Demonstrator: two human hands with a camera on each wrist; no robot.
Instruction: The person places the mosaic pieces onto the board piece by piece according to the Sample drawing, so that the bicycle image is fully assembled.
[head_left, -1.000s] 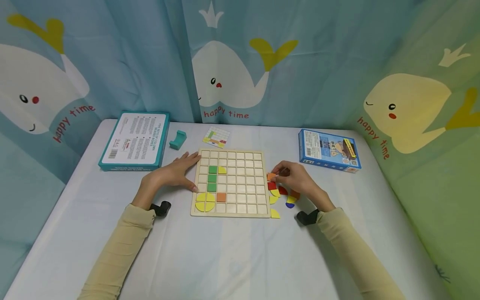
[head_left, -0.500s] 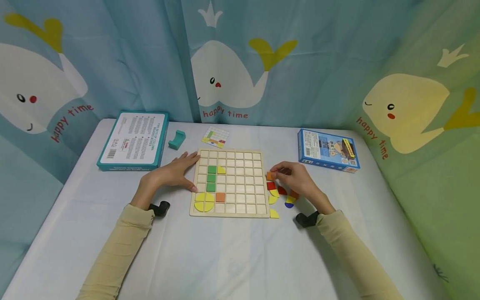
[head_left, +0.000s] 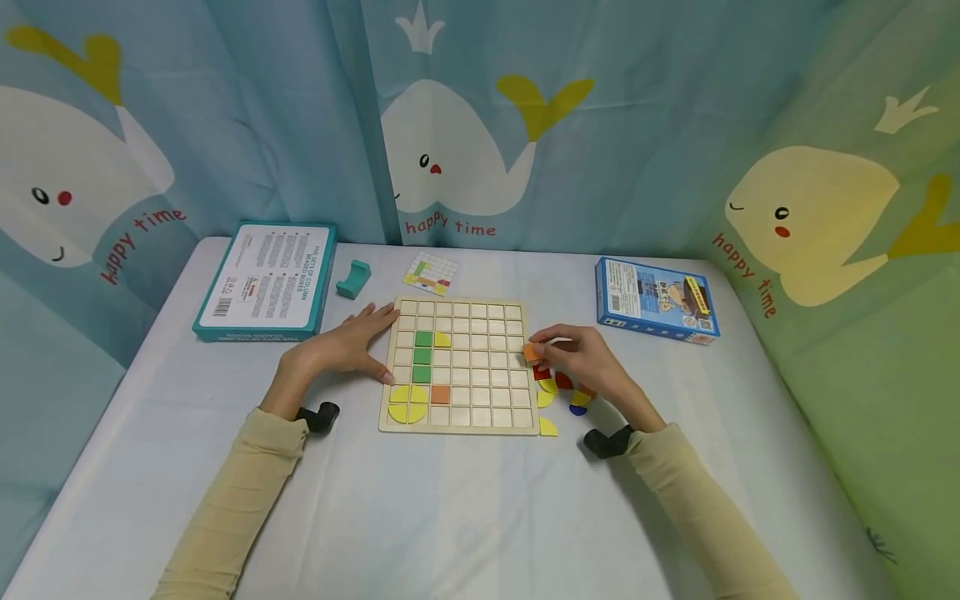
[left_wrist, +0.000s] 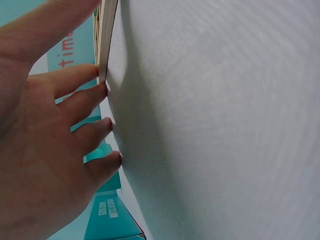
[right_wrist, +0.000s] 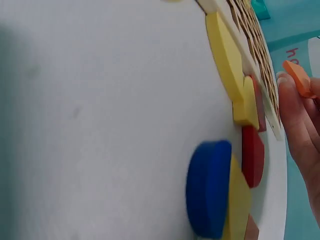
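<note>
A wooden grid board lies on the table. Its cells hold green squares, a yellow quarter piece, an orange square and a yellow circle of quarter pieces. My left hand rests at the board's left side, thumb and fingers spread against the edge. In the left wrist view, its fingertips touch the board's side and the cloth. Between thumb and fingers, my right hand pinches an orange square tile, raised at the board's right edge.
Loose yellow, red and blue pieces lie right of the board, partly under my right hand. Behind the board are a pattern card and a teal holder. A teal box stands back left, a blue box back right.
My right hand has lifted the orange tile off the loose pieces and carried it slightly left, to the board's right edge. The left hand has stayed in place.
</note>
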